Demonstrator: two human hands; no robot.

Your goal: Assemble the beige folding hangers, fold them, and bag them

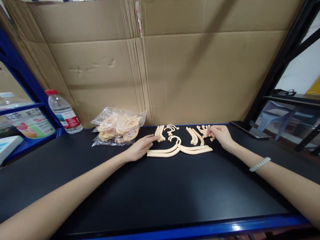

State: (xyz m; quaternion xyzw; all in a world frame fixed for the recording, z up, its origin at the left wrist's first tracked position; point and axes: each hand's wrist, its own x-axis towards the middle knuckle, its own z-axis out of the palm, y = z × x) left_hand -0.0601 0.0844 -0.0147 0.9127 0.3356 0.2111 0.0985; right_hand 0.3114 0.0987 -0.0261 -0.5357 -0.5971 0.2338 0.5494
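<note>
My left hand point(141, 147) lies flat and open on the table point(160, 190), just left of centre in the frame, fingertips touching the left end of the hanger point(178, 149) and gripping nothing. My right hand point(221, 135), right of centre, has its fingers curled around the small clips point(205, 131); it looks like a light pinch, though I cannot tell for sure whether a clip is actually lifted. The hanger sits between the two hands, its hook pointing away from me. Behind it, toward the cardboard wall point(175, 66), three little groups are laid out: straight bars point(159, 132), spare hooks point(171, 128) and curved arms point(194, 135).

I judge this to be the sorting and fitting stage (parts laid out by kind, one hanger put together). The next move, as I read it, calls for steadying the hanger with the left while the right brings one clip across to it without scattering the rest.

Further out, a bag point(117, 126) of more parts lies left of centre, a bottle point(64, 111) beyond it, and a phone point(250, 129) at the right.
</note>
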